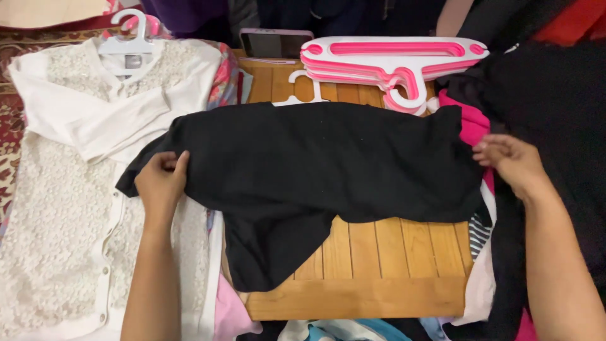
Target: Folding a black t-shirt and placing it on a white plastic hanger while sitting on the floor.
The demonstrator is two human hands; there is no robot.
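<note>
A black garment [315, 164] lies spread across a small wooden slatted table [379, 252], with one part hanging toward the front. My left hand [161, 183] pinches its left edge, over a white lace cardigan. My right hand [511, 161] grips the garment's right edge beside a bright pink cloth [470, 123]. A white hanger [302, 88] pokes out from under the black garment's far edge.
The white lace cardigan [69, 189] lies on a white hanger [129, 38] at left. A stack of pink and white hangers [391, 60] and a phone [276, 44] sit at the table's back. Dark clothes [555, 95] are piled at right.
</note>
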